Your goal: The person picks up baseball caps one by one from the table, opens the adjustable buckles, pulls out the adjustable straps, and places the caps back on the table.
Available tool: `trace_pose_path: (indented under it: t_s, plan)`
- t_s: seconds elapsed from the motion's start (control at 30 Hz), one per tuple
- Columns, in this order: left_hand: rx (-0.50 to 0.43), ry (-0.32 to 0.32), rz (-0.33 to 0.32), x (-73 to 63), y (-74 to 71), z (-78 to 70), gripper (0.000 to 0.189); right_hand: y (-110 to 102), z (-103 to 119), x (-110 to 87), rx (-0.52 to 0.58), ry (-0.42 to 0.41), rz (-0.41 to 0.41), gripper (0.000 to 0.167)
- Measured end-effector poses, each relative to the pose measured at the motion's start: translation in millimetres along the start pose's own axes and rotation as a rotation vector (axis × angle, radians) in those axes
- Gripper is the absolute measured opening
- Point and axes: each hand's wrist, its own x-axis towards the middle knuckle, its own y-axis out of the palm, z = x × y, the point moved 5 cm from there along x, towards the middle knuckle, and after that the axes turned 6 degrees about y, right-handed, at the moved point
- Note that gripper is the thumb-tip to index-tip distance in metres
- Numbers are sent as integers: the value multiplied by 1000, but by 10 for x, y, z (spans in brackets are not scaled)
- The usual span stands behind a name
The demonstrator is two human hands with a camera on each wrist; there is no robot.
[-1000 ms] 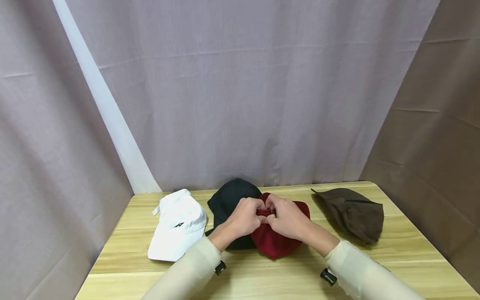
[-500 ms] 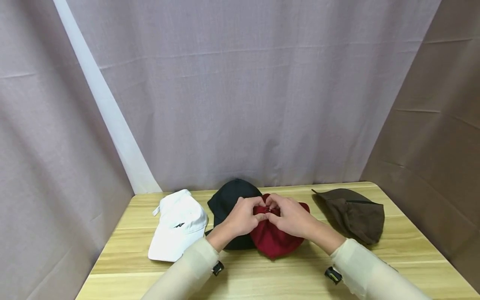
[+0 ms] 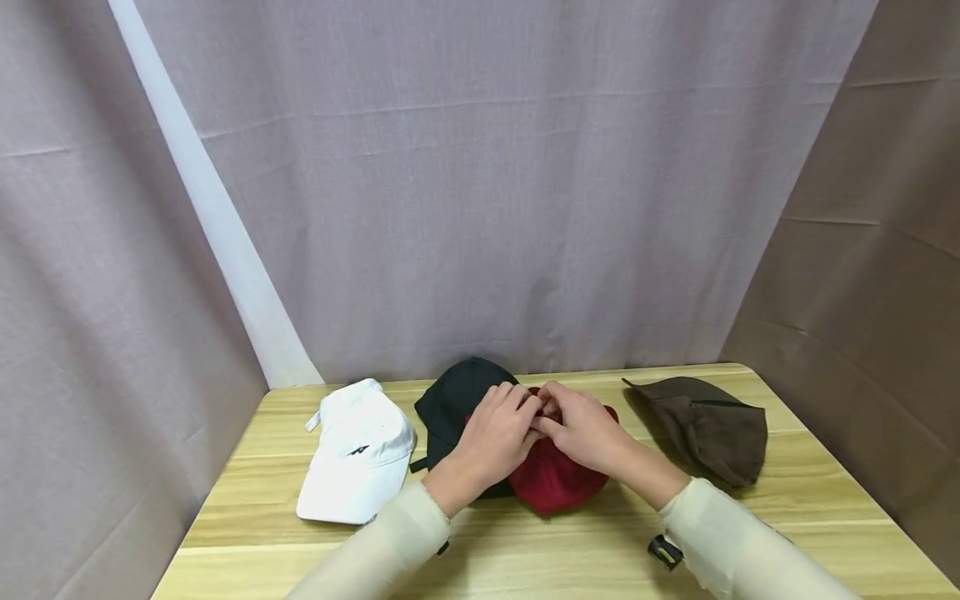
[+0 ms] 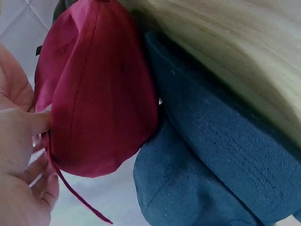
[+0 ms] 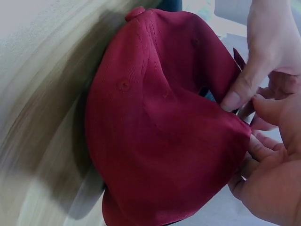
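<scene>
A red baseball cap (image 3: 558, 483) lies with its back opening up by both hands. My left hand (image 3: 491, 433) pinches the cap's back strap, its fingers bent over the band. Opposite it, my right hand (image 3: 588, 429) pinches the edge of the same opening, fingertips meeting those of the left. A loose strap end (image 4: 77, 195) hangs free below the fingers in the left wrist view. In the right wrist view a thumb (image 5: 235, 96) presses on the strap area. The fastening itself is hidden by the fingers.
A black cap (image 3: 461, 400) sits behind and left of the red one, partly covered by the left hand. Further left lies a white cap (image 3: 360, 454) with a small dark logo. On the right is a brown cap (image 3: 708, 425). All rest on a wooden table (image 3: 540, 558) before grey curtains.
My left hand has shifted up and right, its fingers now laid over the strap, and the gap between the hands has closed. My right hand has barely moved.
</scene>
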Motion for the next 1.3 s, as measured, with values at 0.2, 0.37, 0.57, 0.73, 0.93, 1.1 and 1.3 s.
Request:
trace_pose_path:
  t_s: [0.2, 0.37, 0.57, 0.73, 0.93, 1.1, 1.3]
  plan:
    - [-14, 47, -67, -8, -30, -30, 13, 13, 2, -4, -7, 0, -50, 12]
    - [-2, 40, -37, -3, -24, -38, 4, 9, 6, -9, -2, 5, -61, 11]
    - [-92, 3, -16, -10, -30, -19, 7, -7, -23, -30, 19, 29, -36, 8]
    - [-228, -13, 5, -1, -38, -4, 8, -22, -66, -72, 47, 70, -16, 5]
    - [-283, 10, -16, 8, -44, -9, 7, -49, -42, -91, 46, 62, -23, 8]
    - [-303, 25, -51, -4, -31, -8, 7, -45, -8, -83, -18, 41, -19, 12]
    - [-337, 20, -82, -8, 4, 5, 7, -63, 24, -72, -86, 2, -64, 16]
